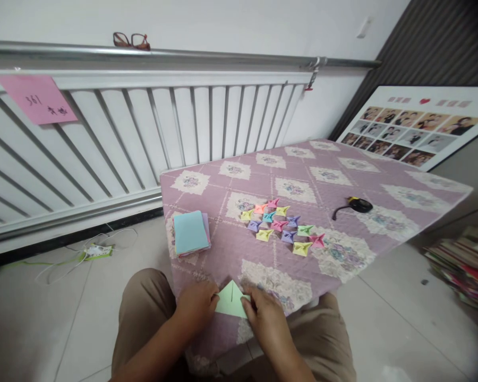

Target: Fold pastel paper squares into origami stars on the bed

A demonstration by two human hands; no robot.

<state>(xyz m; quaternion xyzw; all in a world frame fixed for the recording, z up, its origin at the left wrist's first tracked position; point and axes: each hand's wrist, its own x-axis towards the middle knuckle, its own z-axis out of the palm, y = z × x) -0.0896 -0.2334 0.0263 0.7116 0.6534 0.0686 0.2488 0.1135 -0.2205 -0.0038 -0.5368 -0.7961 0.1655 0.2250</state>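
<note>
Near the front edge of the table lies a light green sheet of folding paper (230, 303), folded to a point at the top with a slit running down its middle. My left hand (197, 305) is closed on its left corner, the fingertips pinching the edge. On the right, my right hand (265, 313) pinches the opposite corner between thumb and fingers. Beyond my hands, several small folded paper pieces (279, 226) in yellow, pink, blue, purple and green stand in rows. To the left sits a stack of square paper (190, 232), light blue on top.
A purple floral cloth covers the table (223, 212). A black object with a curved strap (359, 205) lies toward the right. Behind stand a white radiator (219, 122) and a photo board (418, 124). Glasses (131, 41) rest on the pipe. A power strip (99, 251) lies on the floor.
</note>
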